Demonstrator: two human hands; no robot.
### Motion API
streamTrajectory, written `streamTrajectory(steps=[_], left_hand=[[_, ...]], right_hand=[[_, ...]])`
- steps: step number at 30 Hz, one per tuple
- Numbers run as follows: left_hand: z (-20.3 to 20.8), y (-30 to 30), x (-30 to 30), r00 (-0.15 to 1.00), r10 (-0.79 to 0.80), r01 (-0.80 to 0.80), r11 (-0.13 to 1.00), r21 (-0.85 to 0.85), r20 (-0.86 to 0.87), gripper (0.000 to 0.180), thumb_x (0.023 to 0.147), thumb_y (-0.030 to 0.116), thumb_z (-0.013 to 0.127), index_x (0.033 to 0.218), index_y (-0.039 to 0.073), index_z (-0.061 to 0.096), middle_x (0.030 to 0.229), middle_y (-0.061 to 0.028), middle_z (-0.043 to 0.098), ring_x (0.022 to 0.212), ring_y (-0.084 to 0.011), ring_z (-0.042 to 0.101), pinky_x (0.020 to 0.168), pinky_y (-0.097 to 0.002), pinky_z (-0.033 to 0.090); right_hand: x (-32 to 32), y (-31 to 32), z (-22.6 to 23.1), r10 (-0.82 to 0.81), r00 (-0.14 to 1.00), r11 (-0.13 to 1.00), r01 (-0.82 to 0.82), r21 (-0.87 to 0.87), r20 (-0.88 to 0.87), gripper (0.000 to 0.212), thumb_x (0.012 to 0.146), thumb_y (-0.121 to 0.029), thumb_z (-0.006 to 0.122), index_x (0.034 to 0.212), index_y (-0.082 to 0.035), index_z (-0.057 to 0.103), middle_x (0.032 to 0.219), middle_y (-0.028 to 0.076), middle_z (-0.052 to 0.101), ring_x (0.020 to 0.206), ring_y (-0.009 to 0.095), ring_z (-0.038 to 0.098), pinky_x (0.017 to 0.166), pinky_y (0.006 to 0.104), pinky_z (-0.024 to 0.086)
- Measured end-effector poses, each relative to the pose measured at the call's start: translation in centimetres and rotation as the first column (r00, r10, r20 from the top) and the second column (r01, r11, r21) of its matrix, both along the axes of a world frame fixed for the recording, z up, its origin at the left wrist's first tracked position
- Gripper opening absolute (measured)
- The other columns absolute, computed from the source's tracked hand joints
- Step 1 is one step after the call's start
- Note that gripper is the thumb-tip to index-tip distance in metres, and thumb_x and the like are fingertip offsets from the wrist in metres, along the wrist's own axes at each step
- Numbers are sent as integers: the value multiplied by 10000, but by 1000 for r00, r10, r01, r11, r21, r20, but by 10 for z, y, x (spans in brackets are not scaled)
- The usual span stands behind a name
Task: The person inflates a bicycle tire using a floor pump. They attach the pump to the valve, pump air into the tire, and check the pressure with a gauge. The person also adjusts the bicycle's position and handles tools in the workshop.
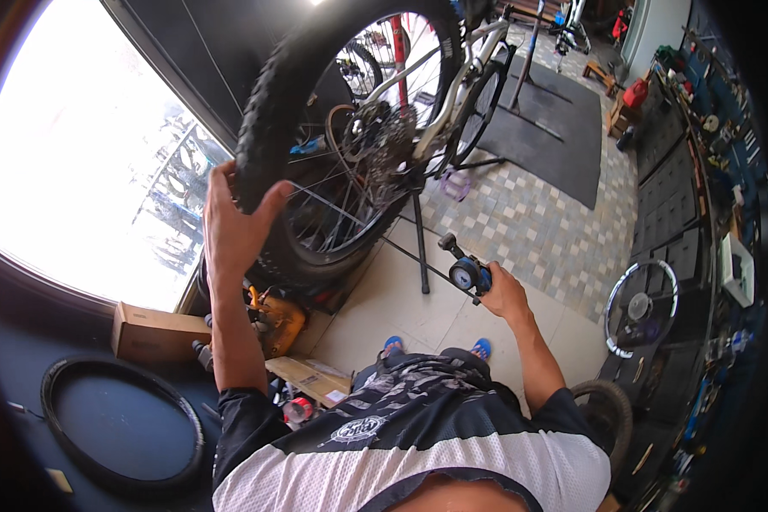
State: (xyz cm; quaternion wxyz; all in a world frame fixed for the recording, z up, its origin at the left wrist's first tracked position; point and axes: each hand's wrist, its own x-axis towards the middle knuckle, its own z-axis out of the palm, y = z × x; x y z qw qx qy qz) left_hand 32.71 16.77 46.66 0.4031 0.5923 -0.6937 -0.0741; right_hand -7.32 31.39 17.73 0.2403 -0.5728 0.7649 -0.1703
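A mountain bike's rear wheel rises in front of me, its knobby black tyre (269, 94) nearest my left. My left hand (237, 226) grips this tyre's near side, fingers round the outer tread and thumb across towards the spokes. The cassette (392, 149) shows at the wheel's hub, beside the pale bike frame (439, 128). Lower and to the right, my right hand (505, 293) is closed round a tyre inflator with a round dial gauge (467, 273), apart from the wheel. A thin dark line runs from near the wheel to the inflator; whether it is its hose I cannot tell.
A stand leg (421, 247) reaches the floor below the bike. A loose tyre (51, 401), a cardboard box (158, 333) and a yellow machine (282, 320) sit at left. Along the right run dark drawers (657, 162), with a rim (610, 299) leaning there. A dark mat (563, 128) lies beyond.
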Motion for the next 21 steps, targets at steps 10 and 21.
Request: streamTrajectory(steps=[10,21], left_hand=[[-6,-27,-44,924,383,-377,900,-220,-13,761,869,639,827,1131,-67,716,1017,-215,762,959,-354,727,904,-465,549],[-17,-55,2,916,402,-398,909,-122,6,1045,873,614,830,1467,-190,525,1455,-348,608,1404,-427,562,1190,-469,419]], right_hand=[[-202,34,7,-272,922,908,341,-244,275,381,867,-134,749,1195,-44,579,1011,282,743,1007,508,709,825,539,565],[-348,32,-5,-403,678,751,629,-201,615,271,966,-210,718,1152,-43,612,797,72,685,573,207,665,514,372,530]])
